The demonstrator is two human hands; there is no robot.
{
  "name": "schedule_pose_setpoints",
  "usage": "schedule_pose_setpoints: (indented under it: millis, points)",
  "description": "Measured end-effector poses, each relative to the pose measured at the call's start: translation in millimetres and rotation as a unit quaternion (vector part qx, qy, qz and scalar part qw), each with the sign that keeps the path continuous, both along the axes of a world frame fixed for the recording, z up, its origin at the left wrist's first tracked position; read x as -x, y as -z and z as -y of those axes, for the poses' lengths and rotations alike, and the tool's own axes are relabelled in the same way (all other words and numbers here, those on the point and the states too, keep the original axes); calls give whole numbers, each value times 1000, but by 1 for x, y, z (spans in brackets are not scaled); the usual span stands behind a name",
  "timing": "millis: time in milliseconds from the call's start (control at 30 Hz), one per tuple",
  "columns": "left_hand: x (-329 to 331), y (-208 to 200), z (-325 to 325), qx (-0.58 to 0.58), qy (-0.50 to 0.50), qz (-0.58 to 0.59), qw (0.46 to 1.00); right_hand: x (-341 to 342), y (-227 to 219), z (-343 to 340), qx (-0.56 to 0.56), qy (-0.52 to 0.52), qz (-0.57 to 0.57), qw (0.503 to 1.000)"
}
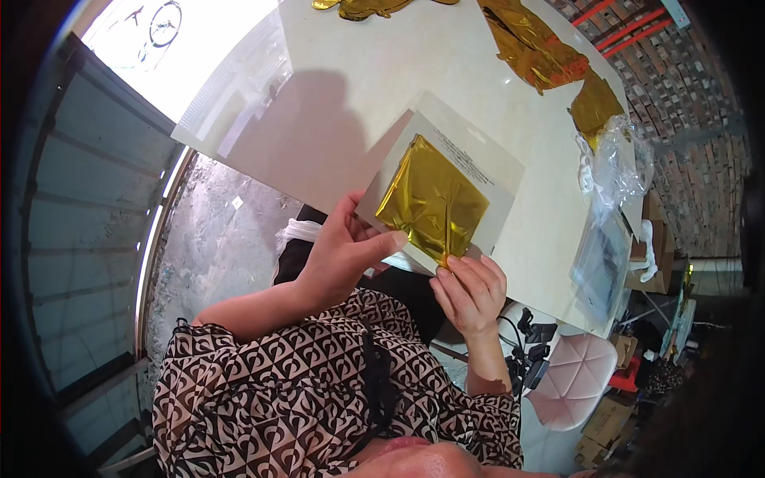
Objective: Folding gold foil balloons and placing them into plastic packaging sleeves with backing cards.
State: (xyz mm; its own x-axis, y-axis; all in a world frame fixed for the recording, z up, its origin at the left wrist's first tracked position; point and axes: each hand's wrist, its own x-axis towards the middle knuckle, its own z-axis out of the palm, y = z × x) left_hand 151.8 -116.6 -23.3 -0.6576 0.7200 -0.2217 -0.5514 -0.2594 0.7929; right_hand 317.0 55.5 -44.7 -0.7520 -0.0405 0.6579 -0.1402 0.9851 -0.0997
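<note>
A pale card (401,150) with printed lines is tilted above the table's near edge. On it lies a folded square of shiny gold foil (437,195), creased like a flat foil balloon. My left hand (344,248) grips the card's left lower edge, thumb on the front beside the foil and fingers behind. At the foil's bottom corner, the fingertips of my right hand (472,293) close on a narrow fold of it. The backs of both the card and the foil are hidden.
More crumpled gold foil pieces (535,49) lie along the far and right sides of the white table (319,48). Transparent plastic wrap (621,163) and flat plastic bags (599,267) rest at the right edge. A pink chair (575,378) and cardboard boxes (607,421) stand at lower right.
</note>
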Motion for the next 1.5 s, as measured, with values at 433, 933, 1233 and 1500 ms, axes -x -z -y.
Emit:
schedule_pose_setpoints:
  millis: [433, 933, 1233, 1500]
  points:
    - [3, -4, -3, 19, 28, -31, 999, 29, -26, 24, -27, 64, -32, 997]
    - [5, 13, -7, -8, 61, 28, 998, 38, -15, 17, -48, 33, -58, 997]
    - [0, -7, -20, -7, 34, -49, 998, 38, -18, 14, -49, 16, -65, 996]
    - [2, -12, -18, 41, 54, -99, 993, 37, -20, 10, -52, 18, -66, 996]
